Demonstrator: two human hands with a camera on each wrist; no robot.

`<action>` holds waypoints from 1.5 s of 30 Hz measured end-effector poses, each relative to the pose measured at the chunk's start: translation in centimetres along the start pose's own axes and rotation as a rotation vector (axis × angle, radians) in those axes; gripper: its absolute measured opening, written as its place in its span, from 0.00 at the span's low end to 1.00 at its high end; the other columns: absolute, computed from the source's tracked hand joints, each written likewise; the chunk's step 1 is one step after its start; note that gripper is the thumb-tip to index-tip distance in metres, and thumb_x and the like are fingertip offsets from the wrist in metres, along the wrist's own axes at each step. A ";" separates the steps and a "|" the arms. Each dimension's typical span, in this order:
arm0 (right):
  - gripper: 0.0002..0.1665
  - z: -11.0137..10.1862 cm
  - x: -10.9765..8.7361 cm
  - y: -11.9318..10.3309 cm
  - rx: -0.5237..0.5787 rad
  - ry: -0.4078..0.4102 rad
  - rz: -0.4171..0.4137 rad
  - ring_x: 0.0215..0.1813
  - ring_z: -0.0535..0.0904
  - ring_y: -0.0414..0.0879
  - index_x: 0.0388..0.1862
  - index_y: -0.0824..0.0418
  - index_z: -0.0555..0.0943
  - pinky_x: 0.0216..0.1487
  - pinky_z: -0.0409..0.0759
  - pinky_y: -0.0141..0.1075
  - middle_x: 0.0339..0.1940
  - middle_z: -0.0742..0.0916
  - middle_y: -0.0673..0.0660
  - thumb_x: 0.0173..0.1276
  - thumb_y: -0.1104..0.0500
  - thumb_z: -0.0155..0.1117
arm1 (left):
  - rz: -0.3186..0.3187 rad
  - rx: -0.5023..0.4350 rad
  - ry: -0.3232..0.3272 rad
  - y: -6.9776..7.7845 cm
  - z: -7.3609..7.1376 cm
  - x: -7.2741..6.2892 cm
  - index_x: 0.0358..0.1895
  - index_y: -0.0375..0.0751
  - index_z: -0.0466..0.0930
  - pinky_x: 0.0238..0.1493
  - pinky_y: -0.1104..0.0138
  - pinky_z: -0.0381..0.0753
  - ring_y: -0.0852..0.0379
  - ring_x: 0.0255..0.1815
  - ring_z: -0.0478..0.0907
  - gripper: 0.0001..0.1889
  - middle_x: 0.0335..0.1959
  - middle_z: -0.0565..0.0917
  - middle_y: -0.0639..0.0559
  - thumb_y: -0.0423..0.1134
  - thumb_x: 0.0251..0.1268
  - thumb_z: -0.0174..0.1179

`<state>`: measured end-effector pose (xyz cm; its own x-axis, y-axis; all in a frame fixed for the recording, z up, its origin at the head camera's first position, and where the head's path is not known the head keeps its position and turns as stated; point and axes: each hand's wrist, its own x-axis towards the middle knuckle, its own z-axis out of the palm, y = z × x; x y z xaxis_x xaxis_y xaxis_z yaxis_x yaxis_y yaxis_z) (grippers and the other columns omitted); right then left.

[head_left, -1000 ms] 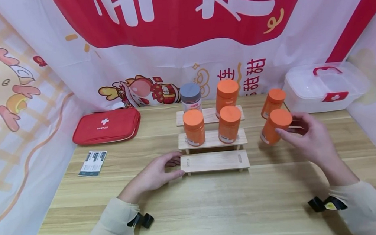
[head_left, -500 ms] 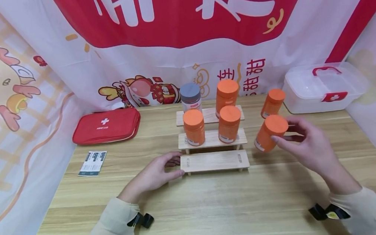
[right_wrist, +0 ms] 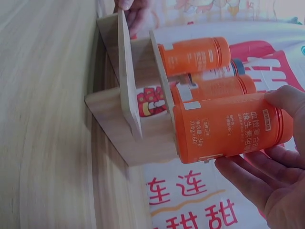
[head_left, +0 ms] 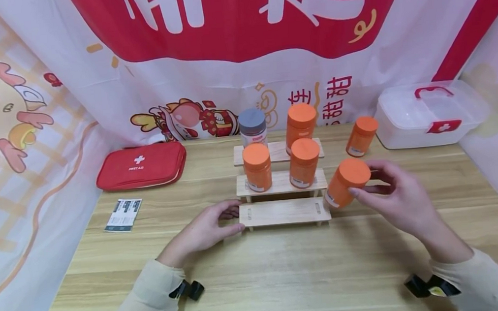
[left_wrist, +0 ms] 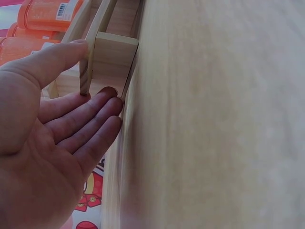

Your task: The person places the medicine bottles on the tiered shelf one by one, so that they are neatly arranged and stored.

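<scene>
My right hand (head_left: 399, 196) grips an orange bottle (head_left: 346, 182) by its upper part, thumb on one side and fingers on the other. The bottle is tilted, its base close by the right end of the wooden stepped rack's lowest step (head_left: 285, 212). In the right wrist view the bottle (right_wrist: 219, 126) shows white printed lettering. At the rack's other end, my left hand (head_left: 212, 226) holds the lowest step's end between thumb and forefinger. The left wrist view shows the left hand's other fingers (left_wrist: 97, 133) fairly straight, beside the step's leg (left_wrist: 112, 57).
Two orange bottles (head_left: 257, 168) stand on the middle step. Above them are a grey-capped bottle (head_left: 252, 124) and another orange bottle (head_left: 300, 124). A smaller orange bottle (head_left: 361, 136) stands near a clear-lidded white box (head_left: 428, 122). A red first-aid pouch (head_left: 141, 167) and a printed card (head_left: 123, 215) lie left.
My right hand has carried the orange bottle left and toward the front, away from the smaller orange bottle, to the lowest step's right end. The left hand has stayed in place.
</scene>
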<state>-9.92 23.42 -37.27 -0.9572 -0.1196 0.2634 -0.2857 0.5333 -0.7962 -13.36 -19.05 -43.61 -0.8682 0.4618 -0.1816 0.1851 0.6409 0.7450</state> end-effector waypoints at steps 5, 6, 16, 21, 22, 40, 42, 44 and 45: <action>0.33 0.6 -0.1 -0.5 0.029 -0.014 -0.042 0.53 0.83 0.26 0.67 0.67 0.79 0.48 0.87 0.21 0.59 0.88 0.64 0.65 0.67 0.81 | 0.007 0.010 0.003 0.1 0.0 0.0 0.77 0.38 0.73 0.77 0.45 0.78 0.44 0.71 0.81 0.34 0.69 0.85 0.44 0.47 0.74 0.71; 0.33 0.7 -0.1 -0.6 0.034 -0.021 -0.044 0.53 0.83 0.26 0.67 0.67 0.79 0.48 0.87 0.21 0.59 0.88 0.64 0.65 0.67 0.81 | 0.006 0.008 0.003 0.1 0.0 0.0 0.77 0.38 0.73 0.77 0.45 0.78 0.44 0.71 0.81 0.34 0.69 0.84 0.44 0.47 0.74 0.71; 0.32 2.6 0.0 -1.6 0.083 -0.084 -0.093 0.54 0.86 0.28 0.67 0.65 0.81 0.53 0.86 0.21 0.59 0.90 0.63 0.65 0.66 0.82 | 0.012 0.014 0.006 0.2 0.0 -0.1 0.77 0.38 0.73 0.78 0.45 0.77 0.43 0.72 0.81 0.34 0.70 0.84 0.42 0.47 0.74 0.71; 0.31 3.9 0.2 -2.2 0.115 -0.119 -0.105 0.54 0.86 0.29 0.65 0.67 0.82 0.53 0.89 0.26 0.58 0.90 0.63 0.65 0.66 0.81 | 0.008 0.010 0.004 0.2 0.0 -0.1 0.77 0.38 0.73 0.77 0.46 0.78 0.44 0.71 0.81 0.34 0.69 0.85 0.43 0.47 0.74 0.71; 0.31 4.2 0.2 -2.4 0.122 -0.129 -0.103 0.54 0.86 0.29 0.65 0.67 0.81 0.53 0.90 0.27 0.59 0.90 0.63 0.65 0.66 0.81 | 0.008 0.010 0.004 0.2 0.1 -0.1 0.77 0.38 0.73 0.77 0.46 0.78 0.44 0.70 0.82 0.34 0.69 0.85 0.44 0.47 0.74 0.71; 0.30 8.7 1.4 -4.5 0.185 -0.205 -0.118 0.58 0.89 0.57 0.65 0.67 0.81 0.56 0.92 0.39 0.60 0.89 0.64 0.66 0.65 0.81 | 0.014 -0.001 0.003 0.0 0.0 0.1 0.77 0.37 0.73 0.76 0.47 0.79 0.45 0.70 0.82 0.34 0.67 0.86 0.44 0.47 0.74 0.71; 0.30 9.2 1.4 -4.6 0.179 -0.216 -0.111 0.60 0.89 0.56 0.65 0.66 0.81 0.57 0.92 0.40 0.60 0.89 0.63 0.66 0.64 0.82 | 0.013 -0.008 0.000 0.0 0.0 0.0 0.77 0.37 0.73 0.76 0.47 0.79 0.45 0.70 0.82 0.34 0.67 0.85 0.44 0.46 0.74 0.71; 0.31 9.6 1.5 -4.7 0.177 -0.222 -0.109 0.61 0.88 0.56 0.65 0.65 0.81 0.57 0.92 0.40 0.61 0.88 0.63 0.65 0.64 0.82 | 0.010 -0.009 0.000 0.0 0.0 0.0 0.77 0.37 0.73 0.76 0.47 0.79 0.45 0.70 0.82 0.34 0.68 0.85 0.44 0.47 0.74 0.71; 0.31 9.9 1.6 -4.7 0.175 -0.224 -0.107 0.61 0.88 0.56 0.66 0.65 0.81 0.57 0.92 0.40 0.62 0.88 0.63 0.65 0.64 0.82 | 0.008 -0.010 0.000 0.0 0.0 0.0 0.77 0.37 0.73 0.76 0.47 0.79 0.45 0.70 0.82 0.34 0.68 0.85 0.44 0.47 0.74 0.71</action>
<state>-10.50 12.44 -38.47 -0.9019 -0.3597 0.2394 -0.3702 0.3579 -0.8572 -13.37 -19.06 -43.64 -0.8667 0.4669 -0.1758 0.1872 0.6310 0.7529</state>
